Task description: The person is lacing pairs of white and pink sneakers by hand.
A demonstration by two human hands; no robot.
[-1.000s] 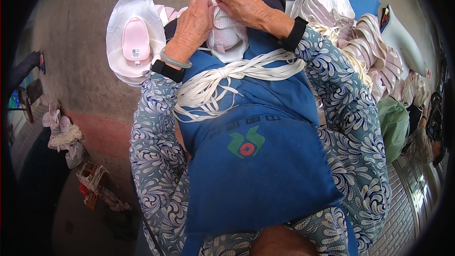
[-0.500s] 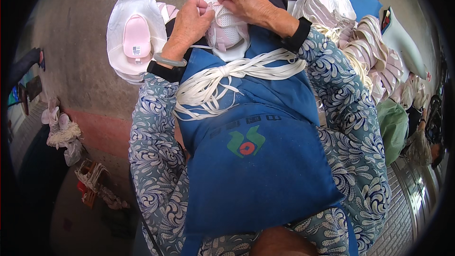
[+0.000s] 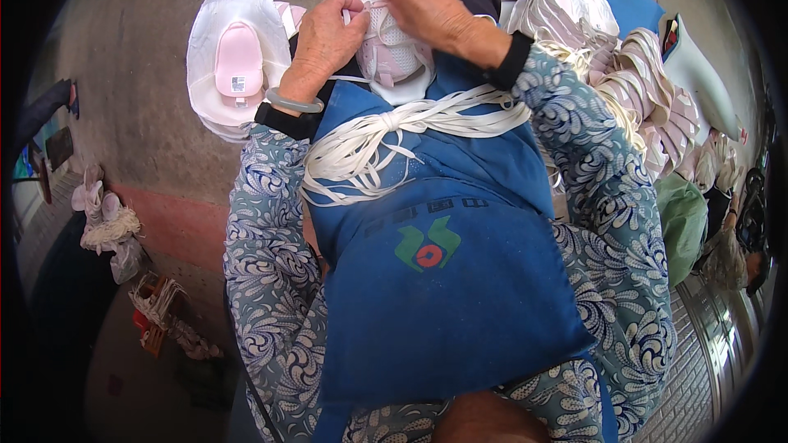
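A pink and white mesh shoe upper (image 3: 396, 64) rests over my lap at the top, its toe end toward me. My left hand (image 3: 327, 39) is at its left edge, thumb and forefinger pinched on a white shoelace (image 3: 377, 6) that crosses the lacing area. Over the upper's right side, my right hand (image 3: 435, 12) is curled closed and slightly blurred; its fingertips are partly hidden, so I cannot make out what they hold. Across the blue apron (image 3: 460, 303) lies a tied bundle of white laces (image 3: 361, 156).
To the left stands a stack of white uppers with a pink insole (image 3: 239, 61) on top. Piles of pink and white uppers (image 3: 648, 90) lie at the right, near a green bag (image 3: 680, 226). A small rack with laces (image 3: 158, 308) stands at lower left.
My right hand has lifted slightly off the lacing and shifted a little. The left hand stays pinched at the upper's left edge. The upper has barely moved.
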